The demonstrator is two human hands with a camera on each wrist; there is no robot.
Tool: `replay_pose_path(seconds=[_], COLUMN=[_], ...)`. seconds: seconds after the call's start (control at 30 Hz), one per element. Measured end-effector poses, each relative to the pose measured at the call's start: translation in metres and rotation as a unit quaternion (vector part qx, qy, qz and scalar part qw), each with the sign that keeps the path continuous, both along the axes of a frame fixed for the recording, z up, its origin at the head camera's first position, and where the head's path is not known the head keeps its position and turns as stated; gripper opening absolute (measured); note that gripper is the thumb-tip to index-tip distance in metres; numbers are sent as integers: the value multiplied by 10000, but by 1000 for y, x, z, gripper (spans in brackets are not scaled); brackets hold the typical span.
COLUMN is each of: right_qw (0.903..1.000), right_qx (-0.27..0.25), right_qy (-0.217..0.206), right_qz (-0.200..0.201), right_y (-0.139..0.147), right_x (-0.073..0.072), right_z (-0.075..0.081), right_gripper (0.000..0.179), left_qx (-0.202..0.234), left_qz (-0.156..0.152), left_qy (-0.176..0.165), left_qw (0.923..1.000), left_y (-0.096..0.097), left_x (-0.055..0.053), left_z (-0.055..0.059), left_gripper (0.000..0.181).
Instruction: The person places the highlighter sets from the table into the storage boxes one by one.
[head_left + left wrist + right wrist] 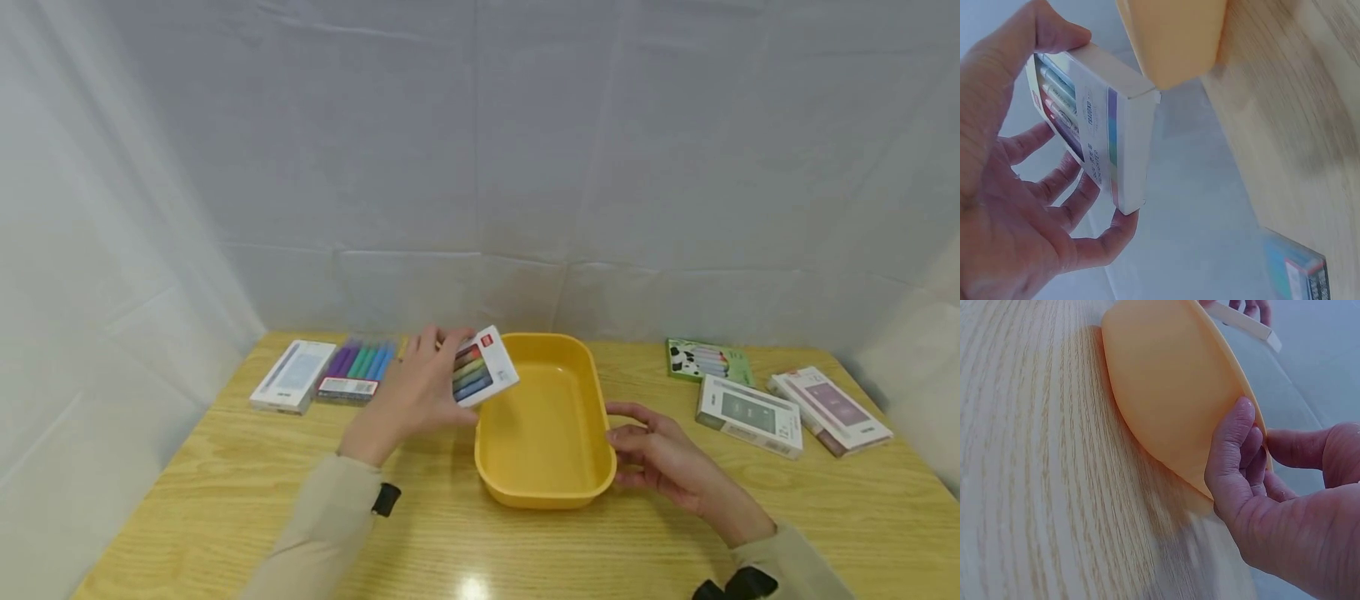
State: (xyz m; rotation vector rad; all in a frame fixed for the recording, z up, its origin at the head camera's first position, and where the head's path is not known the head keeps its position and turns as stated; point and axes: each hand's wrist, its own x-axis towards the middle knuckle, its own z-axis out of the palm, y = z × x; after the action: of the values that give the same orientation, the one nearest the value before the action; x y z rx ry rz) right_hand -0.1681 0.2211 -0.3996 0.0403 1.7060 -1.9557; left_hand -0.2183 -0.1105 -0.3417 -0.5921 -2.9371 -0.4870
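Note:
My left hand (418, 385) holds a white highlighter box (495, 367) by its edges, thumb on one side and fingertips on the other. Through the box's window, a row of coloured pens (1060, 100) shows. It is tilted at the left rim of a yellow plastic tray (546, 500), above the table in the left wrist view. On the tray's right side, my right hand (663, 458) pinches the rim, with the thumb and curled fingers on either side of the wall (1166, 381). The tray's inside is bare yellow in the head view.
At the left lie a white box (294, 375) and a clear pack of coloured markers (362, 367). To the right are a green panda box (708, 361), a white box with a grey panel (750, 415) and one with a purple panel (832, 408). A pale curtain (525, 167) hangs behind the wooden table (225, 483).

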Motion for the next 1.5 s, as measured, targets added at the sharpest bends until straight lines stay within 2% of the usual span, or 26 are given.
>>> replay_pose_path(seconds=[0.23,0.4,0.9,1.1,1.27,1.5], right_qw=[10000,10000,9999,9999,9999,9999], right_qx=[-7,17,137,86,68,129], right_qy=[-30,-13,-45,-29,6,-40], right_qz=[-16,-59,-84,-117,-83,-94], right_y=[-1,-2,-2,-2,-2,-1], right_x=[0,0,-2,-3,-4,-3], right_z=[-1,-1,0,0,0,0], right_gripper=[67,67,69,68,68,68], left_qx=[39,-6,-118,-524,-890,-1094], left_qz=[-197,-416,-972,-1231,-1324,-1415], left_qy=[-129,-41,-184,-293,-305,-512], left_qw=[9997,9991,9950,9906,9867,9825], left_y=[13,22,51,63,71,77], left_x=[6,10,15,13,13,15], left_z=[3,7,5,2,-3,-12], left_gripper=[103,101,95,99,100,100])
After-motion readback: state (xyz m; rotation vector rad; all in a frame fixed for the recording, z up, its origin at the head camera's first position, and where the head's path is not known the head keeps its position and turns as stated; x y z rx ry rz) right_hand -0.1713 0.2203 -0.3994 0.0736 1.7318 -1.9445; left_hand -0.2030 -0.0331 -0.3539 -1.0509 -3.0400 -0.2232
